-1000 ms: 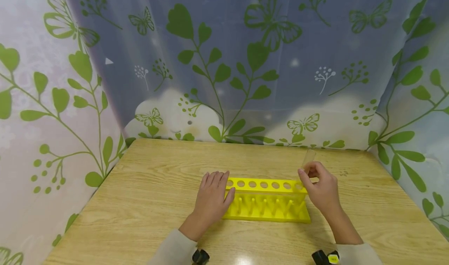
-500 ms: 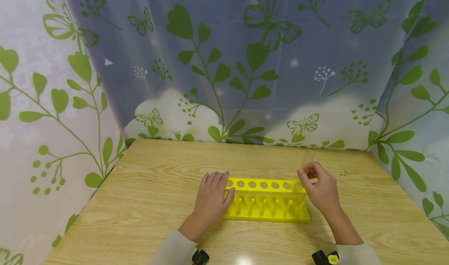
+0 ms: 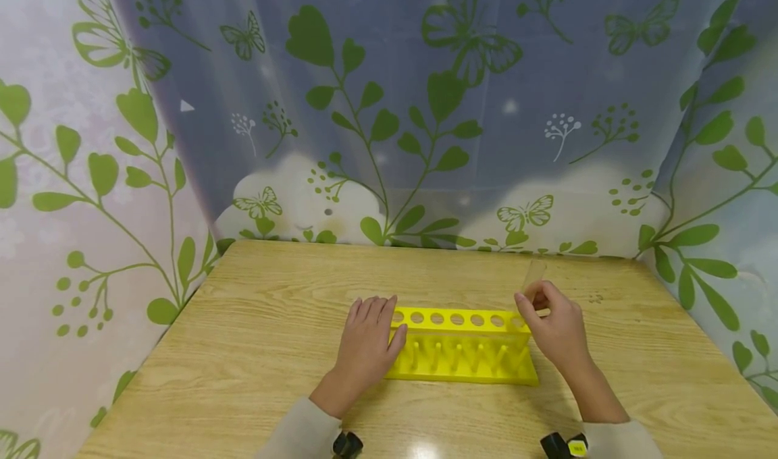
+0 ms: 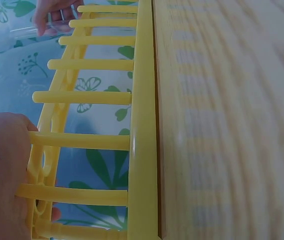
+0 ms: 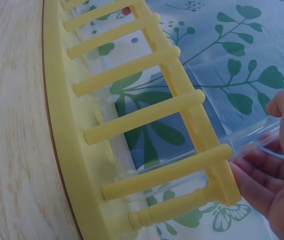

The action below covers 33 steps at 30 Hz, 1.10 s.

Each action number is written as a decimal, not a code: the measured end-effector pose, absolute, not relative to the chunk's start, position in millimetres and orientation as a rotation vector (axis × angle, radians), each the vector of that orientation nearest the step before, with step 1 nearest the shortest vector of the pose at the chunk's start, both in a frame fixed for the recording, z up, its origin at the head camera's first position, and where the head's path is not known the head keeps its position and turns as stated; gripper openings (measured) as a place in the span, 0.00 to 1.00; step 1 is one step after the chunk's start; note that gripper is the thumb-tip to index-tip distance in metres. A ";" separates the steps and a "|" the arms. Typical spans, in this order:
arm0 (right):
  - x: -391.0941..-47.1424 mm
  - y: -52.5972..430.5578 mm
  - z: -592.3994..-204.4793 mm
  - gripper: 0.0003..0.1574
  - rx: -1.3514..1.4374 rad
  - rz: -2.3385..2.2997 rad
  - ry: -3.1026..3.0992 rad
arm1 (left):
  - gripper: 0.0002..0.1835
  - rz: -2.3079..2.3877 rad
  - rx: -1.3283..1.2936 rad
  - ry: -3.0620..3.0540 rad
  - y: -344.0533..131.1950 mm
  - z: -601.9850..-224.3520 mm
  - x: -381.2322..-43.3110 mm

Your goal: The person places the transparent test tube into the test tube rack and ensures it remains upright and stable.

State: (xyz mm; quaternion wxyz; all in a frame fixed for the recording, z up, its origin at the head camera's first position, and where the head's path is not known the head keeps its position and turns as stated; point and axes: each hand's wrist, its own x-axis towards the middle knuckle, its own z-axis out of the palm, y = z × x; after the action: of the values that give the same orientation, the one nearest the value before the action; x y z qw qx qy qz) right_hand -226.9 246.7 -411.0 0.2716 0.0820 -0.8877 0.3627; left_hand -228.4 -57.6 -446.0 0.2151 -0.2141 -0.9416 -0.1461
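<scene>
A yellow test tube rack [image 3: 462, 380] stands on the table, with a row of round holes along its top and upright pegs behind its front edge. My left hand [image 3: 367, 341] holds its left end, thumb in front and fingers over the top; in the left wrist view a fingertip [image 4: 56, 215] shows behind the bar. At the rack's right end my right hand [image 3: 559, 324] pinches a clear test tube [image 3: 536, 273]. The right wrist view shows the tube [image 5: 246, 141] passing through the end hole, its lower part reaching down toward the base beside the last peg.
The wooden table [image 3: 273, 283] runs back to a curtain [image 3: 389, 108] printed with leaves and butterflies. Similar cloth hangs at the left and right sides. Dark wrist devices [image 3: 348, 444] sit under both sleeves.
</scene>
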 end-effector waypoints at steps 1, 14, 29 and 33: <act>-227.0 246.8 -410.8 0.08 0.224 0.978 -2.391 | 0.28 -0.405 -0.593 -2.612 -57.6 -445.8 -228.4; -226.4 247.8 -408.9 0.10 0.251 0.983 -2.456 | 0.28 -0.401 -0.590 -2.620 -57.7 -446.3 -229.1; -225.7 248.2 -409.1 0.11 0.286 1.016 -2.495 | 0.28 -0.430 -0.595 -2.607 -58.4 -447.7 -228.0; -225.5 248.6 -409.2 0.11 0.284 1.028 -2.506 | 0.28 -0.428 -0.609 -2.600 -58.9 -447.4 -229.9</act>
State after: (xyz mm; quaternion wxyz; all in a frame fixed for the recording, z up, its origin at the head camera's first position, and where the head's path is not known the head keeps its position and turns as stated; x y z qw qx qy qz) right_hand -225.5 248.6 -409.2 0.2075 0.1020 -0.9001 0.3694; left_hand -229.9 -58.9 -447.4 0.2169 -0.2200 -0.9385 -0.1543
